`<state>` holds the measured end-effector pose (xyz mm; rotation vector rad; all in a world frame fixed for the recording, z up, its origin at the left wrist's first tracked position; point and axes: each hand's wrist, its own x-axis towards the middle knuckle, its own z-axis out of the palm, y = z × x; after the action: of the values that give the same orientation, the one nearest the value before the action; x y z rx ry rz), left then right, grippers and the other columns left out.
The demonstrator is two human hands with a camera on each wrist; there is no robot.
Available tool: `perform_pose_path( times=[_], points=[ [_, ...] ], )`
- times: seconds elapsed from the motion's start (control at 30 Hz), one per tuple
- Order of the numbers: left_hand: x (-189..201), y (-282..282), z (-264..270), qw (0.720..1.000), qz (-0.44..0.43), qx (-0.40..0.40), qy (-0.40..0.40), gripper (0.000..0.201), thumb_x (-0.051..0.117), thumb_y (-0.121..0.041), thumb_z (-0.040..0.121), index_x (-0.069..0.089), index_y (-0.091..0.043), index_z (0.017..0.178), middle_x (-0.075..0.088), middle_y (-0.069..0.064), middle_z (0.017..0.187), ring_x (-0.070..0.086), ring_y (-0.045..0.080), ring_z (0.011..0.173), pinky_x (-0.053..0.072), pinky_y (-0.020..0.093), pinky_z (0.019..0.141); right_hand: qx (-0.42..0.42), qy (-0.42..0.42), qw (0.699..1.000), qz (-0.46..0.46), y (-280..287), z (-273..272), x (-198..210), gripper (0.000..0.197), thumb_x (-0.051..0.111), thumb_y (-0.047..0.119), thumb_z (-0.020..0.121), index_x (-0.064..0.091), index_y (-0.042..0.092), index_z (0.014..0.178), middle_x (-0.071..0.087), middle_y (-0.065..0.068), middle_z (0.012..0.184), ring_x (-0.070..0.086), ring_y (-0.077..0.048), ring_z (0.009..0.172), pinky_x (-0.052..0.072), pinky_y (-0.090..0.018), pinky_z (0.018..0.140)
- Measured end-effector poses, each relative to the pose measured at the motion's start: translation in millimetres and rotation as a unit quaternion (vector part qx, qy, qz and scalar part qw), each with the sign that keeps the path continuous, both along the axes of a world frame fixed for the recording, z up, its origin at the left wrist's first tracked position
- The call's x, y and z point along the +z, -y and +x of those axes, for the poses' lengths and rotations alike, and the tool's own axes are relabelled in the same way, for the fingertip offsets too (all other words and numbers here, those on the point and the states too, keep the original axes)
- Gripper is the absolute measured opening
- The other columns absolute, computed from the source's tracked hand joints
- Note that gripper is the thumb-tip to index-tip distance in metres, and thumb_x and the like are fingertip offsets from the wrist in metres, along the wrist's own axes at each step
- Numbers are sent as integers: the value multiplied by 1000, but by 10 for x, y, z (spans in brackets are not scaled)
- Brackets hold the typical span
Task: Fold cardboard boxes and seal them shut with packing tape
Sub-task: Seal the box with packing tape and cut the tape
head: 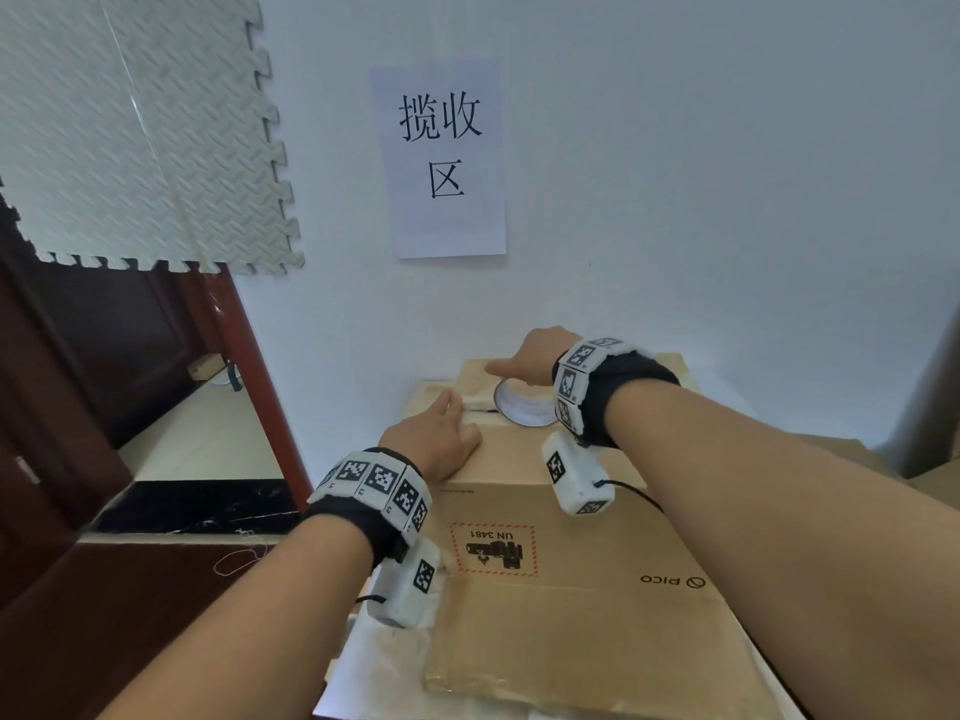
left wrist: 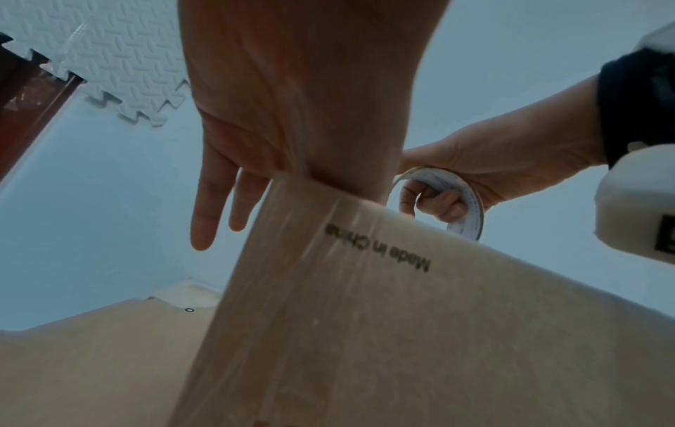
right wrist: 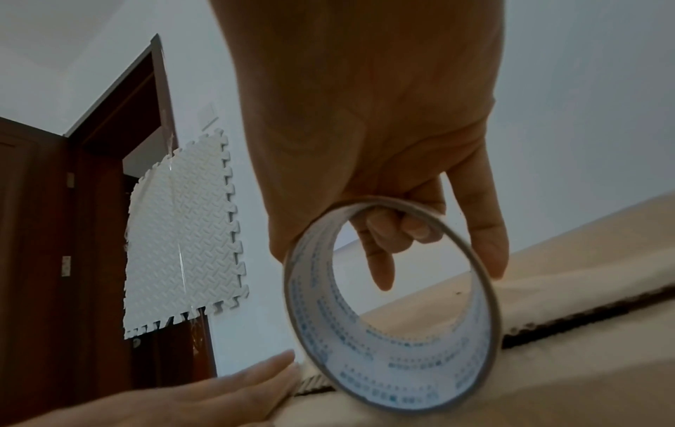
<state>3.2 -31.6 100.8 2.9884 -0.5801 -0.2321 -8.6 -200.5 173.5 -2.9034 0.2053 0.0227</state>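
A: Left of centre in the head view, our left hand (head: 436,439) lies flat on the cardboard box (head: 571,589), fingers straight and pressing beside the top seam (head: 480,405). It grips nothing.

B: Agreed. The left wrist view shows the same: fingers (left wrist: 206,213) extended past the box edge, palm on the cardboard. We use it as the clamp.

A: The box fills the lower centre and lower right of the head view, flaps closed. The right wrist view shows a dark gap along the seam, so the flaps do not look fully butted.

B: Then we push the flaps together first, I think. Otherwise the tape bridges a gap.

A: Right of the left hand, upper middle of the box: the tape roll (head: 522,405) stands on edge on the seam line. Our right hand (head: 535,356) holds it, with fingers hooked through the core and curled round the ring.

B: The right wrist view confirms it: roll (right wrist: 394,323) touching the cardboard, index finger straight. I can't tell whether the free end is stuck down yet.

A: So we anchor the end under the left fingers, keep the roll low and square to the seam, pull with steady tension and smooth as we go.

B: Main risk looks like skew or wrinkles if the roll tilts.
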Motion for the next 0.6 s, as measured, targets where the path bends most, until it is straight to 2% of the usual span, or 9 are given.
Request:
perform_pose_path(
  times=[0.07, 0.17, 0.23, 0.33, 0.43, 0.47, 0.53, 0.6],
  points=[
    [-8, 18, 0, 1000, -5, -25, 6, 62, 20, -43, 102, 2, -19, 156, -8, -12, 162, 36, 22, 139, 34, 42, 110, -6, 7, 1000, -5, -1, 15, -17, 52, 47, 62, 88, 59, 11, 84, 67, -7, 99, 54, -21, 77, 39, -28, 67],
    [-14, 47, -15, 998, -15, -55, 9, 56, 19, -38, 104, 7, -19, 156, -9, -13, 162, 35, 20, 139, 34, 43, 111, -10, 14, 1000, -18, -40, 1, -22, 54, 47, 59, 90, 61, 10, 106, 65, -7, 105, 52, -20, 78, 40, -28, 70],
    [-12, 44, -2, 998, -15, -60, -3, 55, 19, -37, 105, 8, -19, 155, -8, -12, 162, 33, 20, 141, 32, 45, 112, -13, 15, 999, -27, -68, 14, -30, 56, 46, 59, 90, 61, 9, 109, 65, -6, 101, 51, -19, 73, 40, -28, 70],
    [-14, 61, 32, 999, 8, -54, -5, 56, 19, -35, 104, 7, -17, 156, -2, -9, 163, 31, 20, 142, 30, 47, 113, -19, 17, 999, -22, -79, 49, -62, 56, 43, 64, 89, 60, 11, 96, 56, -2, 76, 51, -17, 63, 42, -29, 67],
    [-14, 194, 4, 999, 27, -16, -11, 60, 21, -34, 102, 4, -13, 155, 2, -3, 163, 35, 23, 140, 31, 45, 112, -19, 15, 1000, -6, -55, 61, -91, 66, 32, 71, 89, 56, 9, 78, 57, -4, 74, 55, -20, 68, 44, -30, 67],
    [-31, 243, -16, 1000, 24, -8, -15, 61, 21, -33, 101, 2, -10, 155, -2, -1, 163, 33, 24, 141, 29, 44, 112, -15, 23, 1000, 10, -44, 67, -109, 70, 28, 71, 90, 57, 8, 80, 58, -5, 75, 55, -21, 67, 42, -30, 65],
    [-61, 288, -54, 1000, -5, -2, -17, 62, 22, -31, 101, 1, -5, 154, -8, 4, 163, 29, 26, 143, 27, 42, 114, -4, 42, 998, 47, -29, 48, -130, 71, 23, 67, 93, 59, 6, 101, 63, -9, 88, 56, -24, 74, 40, -31, 67],
    [-97, 245, -56, 999, -52, -5, -8, 59, 24, -30, 102, 11, -3, 153, 0, 10, 163, 27, 29, 143, 27, 42, 115, -4, 56, 996, 65, -17, 8, -132, 68, 24, 61, 96, 54, 6, 120, 63, -13, 109, 59, -28, 91, 40, -31, 73]
  ],
)
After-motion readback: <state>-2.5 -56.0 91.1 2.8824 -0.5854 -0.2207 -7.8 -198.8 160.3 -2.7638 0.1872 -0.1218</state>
